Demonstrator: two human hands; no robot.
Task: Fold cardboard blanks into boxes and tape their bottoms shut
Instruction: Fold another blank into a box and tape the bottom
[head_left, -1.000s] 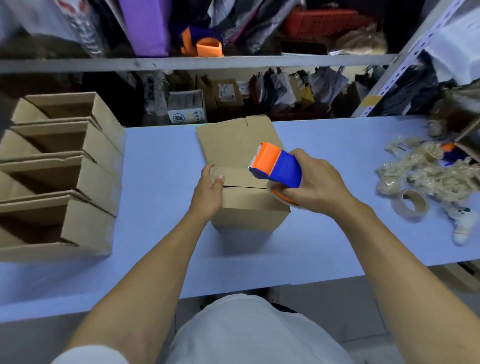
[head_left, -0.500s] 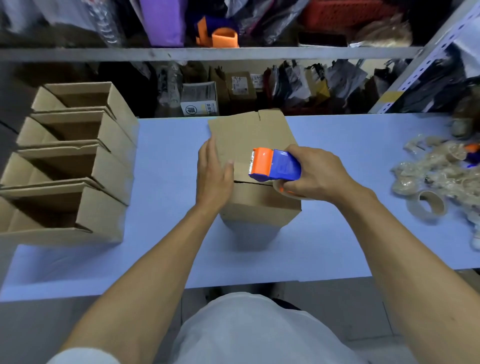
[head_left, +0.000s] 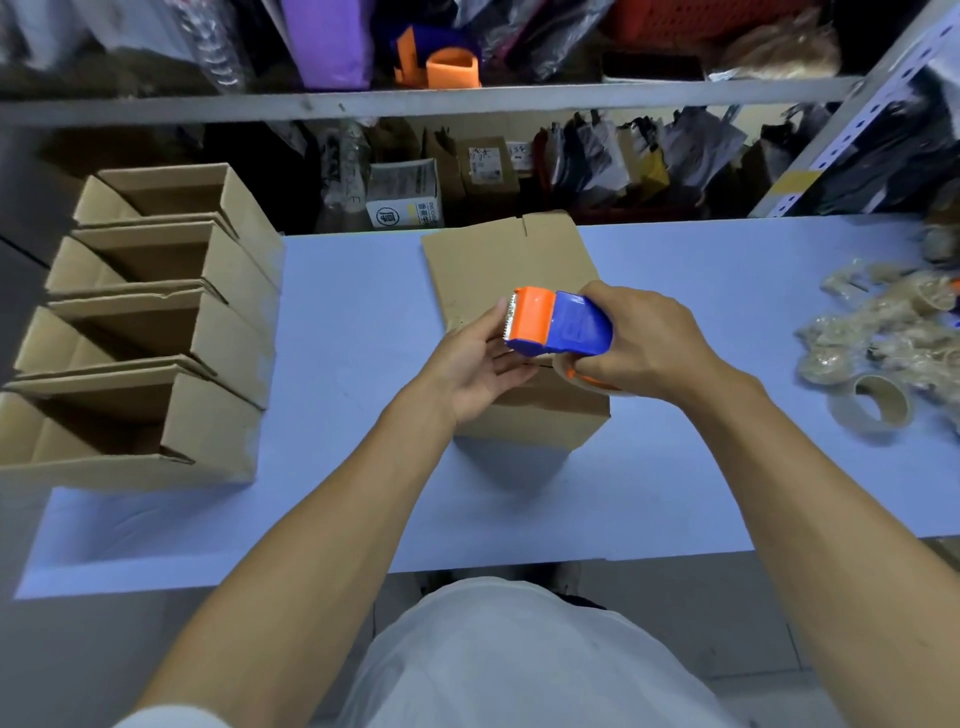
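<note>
Readying the tape for the box (head_left: 524, 415) near the middle of the desk (head_left: 675, 483), we grip the tape dispenser (head_left: 558, 330) in our right hand (head_left: 644, 343) while our left hand (head_left: 475, 364), fingers loosely open, reaches its toothed edge, so next we judge the tape end must be drawn onto the bottom seam.

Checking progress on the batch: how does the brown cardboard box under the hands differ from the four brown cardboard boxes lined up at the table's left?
The brown cardboard box under the hands stands with its folded flaps up, the seam showing no tape; the four brown cardboard boxes at the left lie on their sides, open mouths showing. It stands alone at mid-table; they are packed in a row. All are plain brown cardboard.
</note>
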